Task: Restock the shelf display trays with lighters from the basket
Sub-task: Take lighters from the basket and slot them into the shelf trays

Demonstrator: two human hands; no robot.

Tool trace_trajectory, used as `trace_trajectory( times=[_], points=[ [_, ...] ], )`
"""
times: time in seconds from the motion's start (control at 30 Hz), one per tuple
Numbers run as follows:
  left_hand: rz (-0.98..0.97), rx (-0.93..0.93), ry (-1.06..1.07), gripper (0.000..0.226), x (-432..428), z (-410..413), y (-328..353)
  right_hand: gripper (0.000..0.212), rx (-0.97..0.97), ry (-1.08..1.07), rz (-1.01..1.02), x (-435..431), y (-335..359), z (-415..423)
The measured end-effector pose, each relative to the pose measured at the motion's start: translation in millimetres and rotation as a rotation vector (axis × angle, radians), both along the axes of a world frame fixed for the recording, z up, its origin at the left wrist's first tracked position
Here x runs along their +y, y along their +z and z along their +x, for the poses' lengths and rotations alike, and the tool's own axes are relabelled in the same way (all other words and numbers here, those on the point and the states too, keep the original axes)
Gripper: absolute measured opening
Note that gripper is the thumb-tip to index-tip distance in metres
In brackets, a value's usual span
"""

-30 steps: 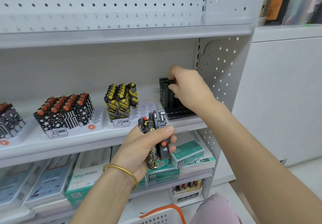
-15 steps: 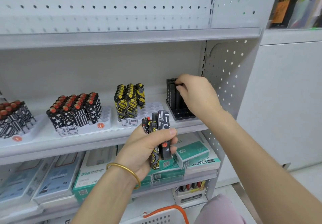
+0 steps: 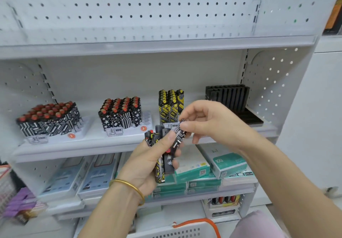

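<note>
At the left end of the shelf (image 3: 92, 146), a white tray (image 3: 78, 134) is packed with black-and-white lighters (image 3: 48, 123) with orange caps. The next tray (image 3: 148, 119) carries a similar block (image 3: 120, 116), with bare slots at its right edge. Further along, yellow-and-black lighters (image 3: 171, 102) stand in rows towards the back of the shelf.

In front of these, the left hand (image 3: 146, 162) grips a mixed bundle of lighters (image 3: 160, 171) upright, fingers wrapped round their bodies. The right hand (image 3: 212, 124) pinches the top of one patterned lighter (image 3: 177, 138) in that bundle between thumb and forefinger. The lighter leans to the right, its lower part among the others.

At the shelf's right end, a black tray (image 3: 249, 117) holds dark lighters (image 3: 229, 97) at the back, with bare slots in front. The basket (image 3: 185, 228) shows below.

These lighters look light and stiff, with glossy shells that may slip. A pinch high on the body, near the cap, should leave the base free to enter a slot.
</note>
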State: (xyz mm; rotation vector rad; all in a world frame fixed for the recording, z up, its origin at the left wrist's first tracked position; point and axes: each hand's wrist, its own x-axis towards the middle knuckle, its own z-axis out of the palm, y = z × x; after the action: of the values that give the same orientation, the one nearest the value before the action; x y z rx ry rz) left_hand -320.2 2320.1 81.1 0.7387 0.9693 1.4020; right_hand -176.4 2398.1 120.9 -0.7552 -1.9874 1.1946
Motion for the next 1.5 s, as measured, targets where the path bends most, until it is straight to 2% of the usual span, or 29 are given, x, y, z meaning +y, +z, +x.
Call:
trace_trajectory(
  times=[0.1,0.23,0.4,0.53,0.6,0.77,0.87,1.03,1.37,1.5],
  points=[
    [0.001,-0.037,0.132,0.021,-7.2,-23.1,1.4,0.015,0.086,-0.06,-0.039,-7.8,-7.2,-15.0],
    [0.021,-0.001,0.247,0.011,-12.9,-43.5,-0.4,0.016,0.031,0.0,-0.113,-15.2,-10.3,-37.1],
    [0.063,0.033,0.272,0.01,-15.1,-53.7,1.6,0.05,-0.06,0.143,-0.133,-22.8,-7.5,-57.3],
    [0.072,0.023,0.254,0.011,-15.7,-58.8,2.7,0.052,-0.091,0.169,-0.118,-23.9,-1.2,-65.2],
    [0.053,-0.007,0.252,0.011,-16.4,-61.7,1.7,0.046,-0.089,0.111,-0.033,-19.6,3.1,-70.2],
    [0.008,-0.085,0.205,0.011,-19.0,-66.1,-2.1,0.028,-0.171,-0.142,0.456,-4.5,15.9,-88.7],
    [0.007,-0.083,0.193,0.011,-19.7,-67.7,-4.0,0.024,-0.265,-0.195,0.632,3.9,20.3,-104.9],
    [0.007,-0.086,0.183,0.011,-22.2,-71.3,-6.6,0.023,-0.45,-0.208,0.731,15.8,18.8,-122.0],
    [-0.014,-0.043,0.158,0.015,-22.9,-75.8,-11.5,0.024,-0.569,-0.202,0.774,22.6,26.9,-122.6],
    [-0.012,-0.021,0.162,0.022,-23.9,-74.7,-10.5,0.026,-0.655,-0.197,0.819,17.5,25.5,-128.6]
  ],
)
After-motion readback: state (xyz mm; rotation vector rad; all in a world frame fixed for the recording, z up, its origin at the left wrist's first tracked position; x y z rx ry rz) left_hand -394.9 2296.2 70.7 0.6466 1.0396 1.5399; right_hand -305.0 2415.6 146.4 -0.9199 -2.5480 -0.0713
